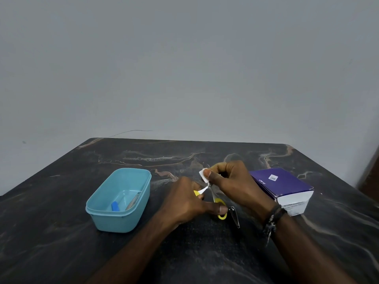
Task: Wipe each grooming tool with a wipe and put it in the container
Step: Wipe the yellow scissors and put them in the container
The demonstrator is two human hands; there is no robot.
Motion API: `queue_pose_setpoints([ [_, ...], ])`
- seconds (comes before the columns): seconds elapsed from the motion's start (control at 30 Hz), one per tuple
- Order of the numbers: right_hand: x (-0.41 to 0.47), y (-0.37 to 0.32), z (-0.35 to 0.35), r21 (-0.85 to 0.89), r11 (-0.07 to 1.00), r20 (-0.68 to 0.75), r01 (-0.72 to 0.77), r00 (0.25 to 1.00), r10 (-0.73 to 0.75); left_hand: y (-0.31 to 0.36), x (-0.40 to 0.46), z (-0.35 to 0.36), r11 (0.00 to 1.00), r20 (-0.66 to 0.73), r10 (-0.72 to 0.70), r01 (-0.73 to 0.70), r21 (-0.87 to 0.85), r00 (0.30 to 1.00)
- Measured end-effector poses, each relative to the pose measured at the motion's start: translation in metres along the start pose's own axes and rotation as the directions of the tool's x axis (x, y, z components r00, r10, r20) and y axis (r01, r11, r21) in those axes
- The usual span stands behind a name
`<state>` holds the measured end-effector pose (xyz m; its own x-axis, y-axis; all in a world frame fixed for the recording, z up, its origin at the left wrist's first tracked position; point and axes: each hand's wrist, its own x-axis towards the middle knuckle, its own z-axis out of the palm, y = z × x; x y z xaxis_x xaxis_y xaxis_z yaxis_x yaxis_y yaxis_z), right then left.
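Scissors (pixel 214 194) held above surface (pixel 61 253), between both hands. Yellow handle loops gripped by left hand (pixel 184 203); white wipe (pixel 203 175) pinched around blade tips by right hand (pixel 229 181). Tool judged light, stiff, sharp-edged: best held by loops, blades wiped along flats. Nail clipper (pixel 234 217) lying just beside, unwiped. Blue container (pixel 141 203) at left, two tools inside.

Right of your grip, the purple box (pixel 282 183) carries a small code sticker and print too blurred to read.
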<state>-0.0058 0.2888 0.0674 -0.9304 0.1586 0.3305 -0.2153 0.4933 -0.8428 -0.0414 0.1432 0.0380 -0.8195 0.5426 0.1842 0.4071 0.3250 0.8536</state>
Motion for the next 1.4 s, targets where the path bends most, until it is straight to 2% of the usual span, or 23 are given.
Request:
queue_pose_setpoints([
  [0.1, 0.0, 0.001, -0.001, 0.032, 0.999, 0.008, -0.016, 1.0, 0.015, 0.001, 0.0, 0.002, 1.0, 0.006, 0.015, -0.015, 0.016, 1.0],
  [0.2, -0.001, 0.001, -0.002, -0.035, 0.998, 0.086, -0.046, 0.995, 0.049, 0.001, 0.0, 0.0, 0.999, -0.025, 0.001, 0.0, 0.041, 1.0],
  [0.3, -0.001, 0.002, -0.002, -0.041, 0.998, 0.099, -0.046, 0.994, 0.05, 0.001, 0.0, -0.001, 0.999, -0.036, -0.014, 0.015, 0.031, 0.999],
  [0.4, -0.001, 0.0, 0.001, -0.021, 0.999, 0.016, -0.033, 0.999, 0.033, 0.002, -0.001, 0.0, 0.999, -0.031, -0.007, 0.008, 0.038, 0.999],
  [0.57, 0.001, -0.002, 0.003, 0.085, 0.996, -0.231, 0.016, 0.973, 0.004, 0.006, -0.002, 0.001, 0.999, -0.002, 0.019, -0.018, 0.045, 1.0],
  [0.67, 0.003, 0.0, -0.001, 0.146, 0.988, -0.351, 0.038, 0.936, 0.016, 0.002, 0.001, -0.001, 0.999, -0.065, -0.017, 0.02, 0.051, 0.998],
  [0.73, 0.004, 0.001, -0.002, 0.159, 0.986, -0.378, 0.047, 0.926, 0.017, 0.002, 0.002, -0.003, 0.999, -0.116, -0.025, 0.029, 0.036, 0.993],
  [0.97, 0.002, 0.0, 0.002, 0.175, 0.984, -0.196, -0.016, 0.979, 0.051, -0.003, 0.006, -0.005, 1.0, -0.209, -0.01, 0.014, 0.019, 0.978],
  [1.17, 0.004, 0.003, -0.003, 0.185, 0.982, -0.293, -0.044, 0.951, 0.098, -0.002, 0.006, -0.005, 0.999, -0.258, -0.021, 0.012, -0.038, 0.966],
  [1.4, 0.004, 0.008, 0.0, 0.225, 0.962, -0.099, -0.152, 0.979, 0.178, 0.0, 0.008, -0.004, 0.995, -0.272, -0.047, 0.019, -0.103, 0.961],
])
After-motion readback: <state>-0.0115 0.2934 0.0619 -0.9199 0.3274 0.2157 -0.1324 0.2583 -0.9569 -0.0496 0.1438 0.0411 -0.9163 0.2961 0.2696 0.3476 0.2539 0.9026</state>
